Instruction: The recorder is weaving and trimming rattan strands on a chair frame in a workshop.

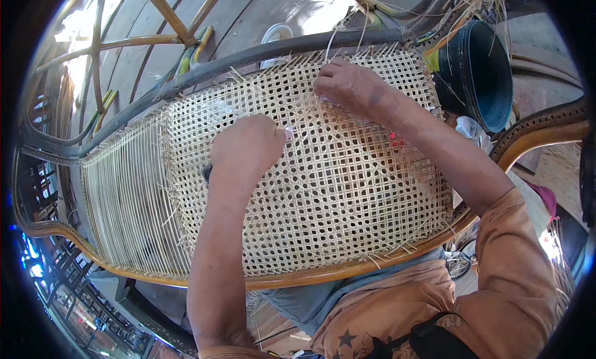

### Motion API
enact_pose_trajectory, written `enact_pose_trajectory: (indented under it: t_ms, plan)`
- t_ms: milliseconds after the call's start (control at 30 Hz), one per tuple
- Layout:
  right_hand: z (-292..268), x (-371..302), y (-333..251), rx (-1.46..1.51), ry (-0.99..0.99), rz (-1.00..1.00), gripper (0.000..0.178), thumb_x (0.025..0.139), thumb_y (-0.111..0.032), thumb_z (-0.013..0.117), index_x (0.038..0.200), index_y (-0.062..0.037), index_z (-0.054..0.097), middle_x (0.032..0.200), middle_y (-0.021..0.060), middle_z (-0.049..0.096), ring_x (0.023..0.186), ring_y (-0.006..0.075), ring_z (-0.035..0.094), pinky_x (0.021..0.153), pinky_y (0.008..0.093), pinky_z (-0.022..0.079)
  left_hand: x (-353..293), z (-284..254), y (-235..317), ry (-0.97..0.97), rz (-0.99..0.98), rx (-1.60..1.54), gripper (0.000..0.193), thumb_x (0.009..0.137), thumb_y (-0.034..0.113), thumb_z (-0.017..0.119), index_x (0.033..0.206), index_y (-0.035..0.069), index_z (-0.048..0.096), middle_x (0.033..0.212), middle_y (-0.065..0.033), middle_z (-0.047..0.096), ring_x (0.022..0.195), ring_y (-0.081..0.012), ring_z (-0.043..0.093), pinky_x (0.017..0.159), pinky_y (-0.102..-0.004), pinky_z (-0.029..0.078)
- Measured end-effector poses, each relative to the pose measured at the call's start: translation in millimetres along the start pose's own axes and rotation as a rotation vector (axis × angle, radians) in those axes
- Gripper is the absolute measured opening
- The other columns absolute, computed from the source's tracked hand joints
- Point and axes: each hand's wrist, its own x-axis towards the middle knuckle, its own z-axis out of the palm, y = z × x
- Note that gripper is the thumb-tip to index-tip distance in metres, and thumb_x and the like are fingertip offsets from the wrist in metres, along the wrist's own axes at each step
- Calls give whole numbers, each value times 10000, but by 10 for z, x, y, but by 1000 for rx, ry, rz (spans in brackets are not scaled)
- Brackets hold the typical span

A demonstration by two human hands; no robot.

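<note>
Head view: woven cane panel (323, 191) fills a curved wooden frame (347, 271). Left hand (245, 149), fist closed on a small tool, sits mid-panel; right hand (347, 86) pinches a cane strand (332, 39) near the far rail (248, 58). A dark bucket (478, 67) crowds the right edge.

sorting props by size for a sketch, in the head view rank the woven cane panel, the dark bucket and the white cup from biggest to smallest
1. woven cane panel, by far the largest
2. dark bucket
3. white cup, smallest, though it sits farther off
</note>
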Motion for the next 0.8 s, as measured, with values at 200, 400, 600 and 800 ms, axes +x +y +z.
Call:
enact_pose_trajectory:
  t_ms: [200, 400, 600, 800]
  plan:
    - [-83, 165, -342, 756, -3, 435, 136, 848, -180, 531, 839, -60, 595, 806, 112, 588, 800, 262, 584, 747, 360, 493, -322, -168, -133, 66, -92, -41, 399, 847, 397, 533, 738, 23, 618, 704, -164, 612, 672, -333, 600, 663, -441, 468]
    - [-334, 181, -426, 540, -222, 451, 228, 890, -243, 517, 822, -47, 612, 735, 112, 596, 681, 206, 567, 693, 368, 467, -34, -283, 135, -19, -136, 8, 350, 852, 354, 523, 791, 29, 640, 820, -162, 643, 794, -329, 628, 715, -439, 477]
    - [-324, 56, -325, 516, -250, 646, 188, 820, -204, 539, 750, -47, 615, 680, 115, 595, 627, 211, 572, 634, 367, 466, 281, -211, 355, -119, 83, 131, 226, 792, 173, 522, 863, 7, 659, 876, -178, 655, 823, -322, 646, 739, -422, 500]
    - [-300, 55, -299, 455, -251, 631, 155, 745, -146, 509, 745, -32, 614, 652, 134, 595, 631, 237, 591, 628, 381, 476, 440, -241, 504, -200, 146, 228, 221, 753, 103, 506, 889, 27, 663, 907, -166, 655, 858, -305, 643, 749, -406, 508]
